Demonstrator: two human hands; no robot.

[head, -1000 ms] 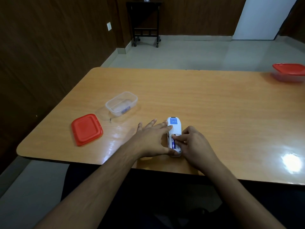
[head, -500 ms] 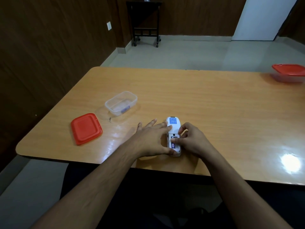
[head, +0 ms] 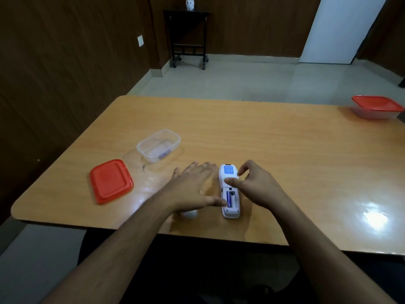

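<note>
A white remote point(head: 230, 212) lies face down on the wooden table point(head: 263, 139), its battery compartment uncovered. A purple battery point(head: 228, 198) sits in the compartment's left slot; the right slot looks empty. My left hand point(head: 192, 185) lies flat on the table beside the remote, its thumb touching the remote's left edge by the battery. My right hand point(head: 256, 187) hovers over the remote's right side with loosely curled fingers, holding nothing, its thumb tip on the remote's back just above the compartment. A small white piece point(head: 190, 213) peeks out under my left wrist.
An open clear plastic container point(head: 158, 145) stands to the left, with its red lid point(head: 110, 181) lying flat nearer the table's left edge. A second container with a red lid point(head: 377, 106) sits at the far right. A black stand point(head: 188, 38) is against the back wall.
My right hand has lifted off the battery compartment and moved toward the remote's far end, uncovering the purple battery. My left hand has slid slightly left.
</note>
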